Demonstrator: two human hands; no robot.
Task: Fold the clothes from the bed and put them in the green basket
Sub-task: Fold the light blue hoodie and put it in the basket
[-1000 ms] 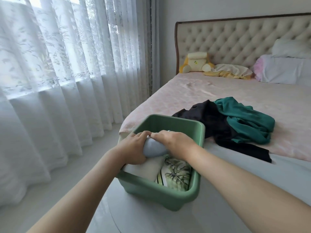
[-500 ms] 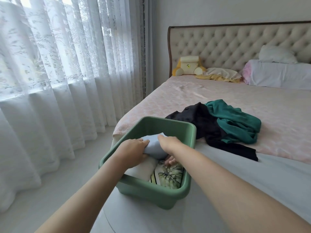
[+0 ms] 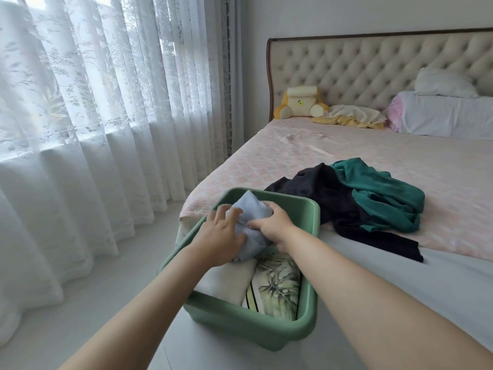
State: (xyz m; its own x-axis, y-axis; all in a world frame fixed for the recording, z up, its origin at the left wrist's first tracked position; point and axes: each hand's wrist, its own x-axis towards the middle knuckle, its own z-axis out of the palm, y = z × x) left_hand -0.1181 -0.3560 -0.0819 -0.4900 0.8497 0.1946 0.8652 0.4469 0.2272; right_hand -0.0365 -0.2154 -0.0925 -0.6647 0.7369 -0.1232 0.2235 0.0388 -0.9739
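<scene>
As I tuck the blue fold (image 3: 250, 209) into the basket (image 3: 253, 332), left grip (image 3: 221, 233) presses flat, right grip (image 3: 274, 225) clamps it; next, I reckon, the black garment (image 3: 333, 198) beside the basket needs spreading.

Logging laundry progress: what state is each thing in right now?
Green basket: upright, partly filled.
Blue garment: folded, held over the basket's contents.
Cream cloth: folded, in basket.
Leaf-print cloth: folded, in basket.
Black garment: unfolded, on bed.
Teal garment: crumpled, overlapping black garment.
Left hand: fingers spread on blue garment.
Right hand: grips blue garment.
</scene>
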